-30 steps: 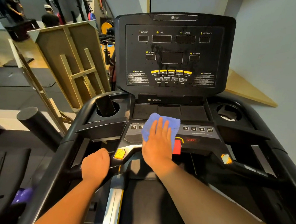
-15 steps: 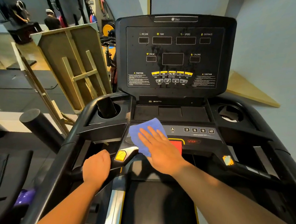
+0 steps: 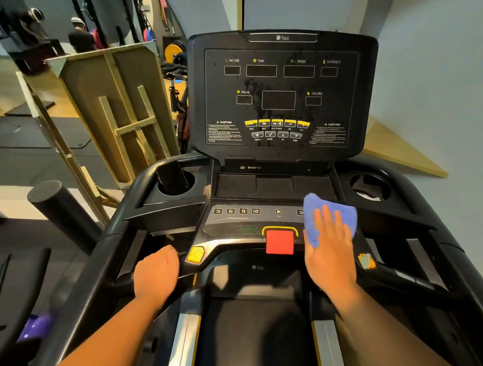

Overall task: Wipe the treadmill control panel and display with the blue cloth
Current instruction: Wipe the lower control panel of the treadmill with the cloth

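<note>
Pressing flat on the blue cloth (image 3: 330,217), the right hand (image 3: 329,252) has its fingers straight and spread, pinning the cloth to the right end of the control panel (image 3: 231,225); just left of that hand sits the red stop button (image 3: 280,242); the left hand (image 3: 155,274) curls around the left handlebar (image 3: 110,236), beside a yellow tab (image 3: 195,254); the dark display (image 3: 277,99) stands upright beyond both hands; a phone (image 3: 172,178) leans in the cup holder beyond the left hand.
</note>
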The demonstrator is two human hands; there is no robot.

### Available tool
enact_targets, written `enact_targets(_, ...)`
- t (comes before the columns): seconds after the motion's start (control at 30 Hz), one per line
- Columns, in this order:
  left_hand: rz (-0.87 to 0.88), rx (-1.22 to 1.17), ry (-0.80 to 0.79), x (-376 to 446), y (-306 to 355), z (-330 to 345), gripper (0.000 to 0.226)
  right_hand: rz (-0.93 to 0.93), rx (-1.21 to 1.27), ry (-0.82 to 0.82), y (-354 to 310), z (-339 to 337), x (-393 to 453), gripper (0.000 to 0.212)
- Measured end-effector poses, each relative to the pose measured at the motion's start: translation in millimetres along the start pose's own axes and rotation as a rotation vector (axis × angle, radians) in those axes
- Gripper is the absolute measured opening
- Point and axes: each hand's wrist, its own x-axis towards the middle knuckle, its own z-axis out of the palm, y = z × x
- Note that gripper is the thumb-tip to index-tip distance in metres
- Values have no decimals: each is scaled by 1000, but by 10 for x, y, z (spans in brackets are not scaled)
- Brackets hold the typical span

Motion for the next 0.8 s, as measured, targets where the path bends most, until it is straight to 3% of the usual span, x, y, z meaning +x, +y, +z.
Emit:
enact_targets(0.17, 13, 6, -24, -10, -9, -20, 12, 353, 15, -4, -421, -21, 74, 73)
enact_targets(0.27, 19, 0, -15, -2, 0, -26, 12, 427, -26, -97, -763, -53, 195, 75)
enact_targets(0.47, 14, 55, -32, 1, -1, -9, 10, 136, -14, -152, -1338, 3, 165, 79)
enact_targets(0.63, -5, 23, -23, -1, 4, -10, 11, -270, -70, -206, -1700, 68, 11, 79)
enact_targets(0.8, -38, -17, 12, 29, 5, 41, 18, -646, -28, -226, -1625, 105, -67, 75)
